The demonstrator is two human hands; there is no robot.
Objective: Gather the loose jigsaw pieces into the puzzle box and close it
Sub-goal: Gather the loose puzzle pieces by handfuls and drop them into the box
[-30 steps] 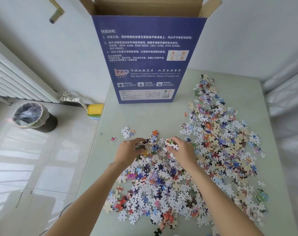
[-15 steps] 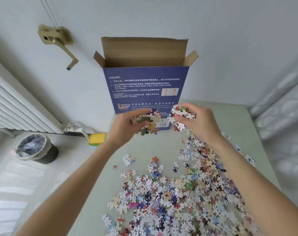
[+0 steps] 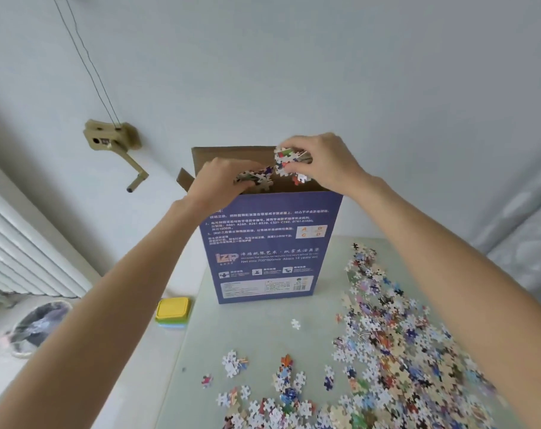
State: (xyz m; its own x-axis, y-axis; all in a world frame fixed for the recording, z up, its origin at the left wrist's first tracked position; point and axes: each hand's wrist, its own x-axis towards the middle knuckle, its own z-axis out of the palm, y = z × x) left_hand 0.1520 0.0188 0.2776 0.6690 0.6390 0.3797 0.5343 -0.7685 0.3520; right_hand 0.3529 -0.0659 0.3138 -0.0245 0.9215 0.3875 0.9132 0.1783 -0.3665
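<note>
The tall blue puzzle box (image 3: pixel 269 243) stands upright at the far end of the pale green table (image 3: pixel 247 329), its brown top flaps open. My left hand (image 3: pixel 219 184) holds a handful of jigsaw pieces (image 3: pixel 257 178) at the box's open mouth. My right hand (image 3: pixel 322 162) grips another clump of pieces (image 3: pixel 289 164) just above the opening, and one piece dangles below it. Many loose pieces (image 3: pixel 387 360) lie spread over the right and near part of the table.
A single white piece (image 3: pixel 295 324) lies alone in front of the box. A yellow-lidded container (image 3: pixel 172 309) sits off the table's left edge. A lined bin (image 3: pixel 38 325) stands on the floor, a radiator (image 3: pixel 21 258) lines the left wall, and a crank handle (image 3: pixel 117 147) is fixed to the wall.
Both hands scooped pieces from the pile, lifted them and carried them up from table level to the box's open top. The view tilted upward.
</note>
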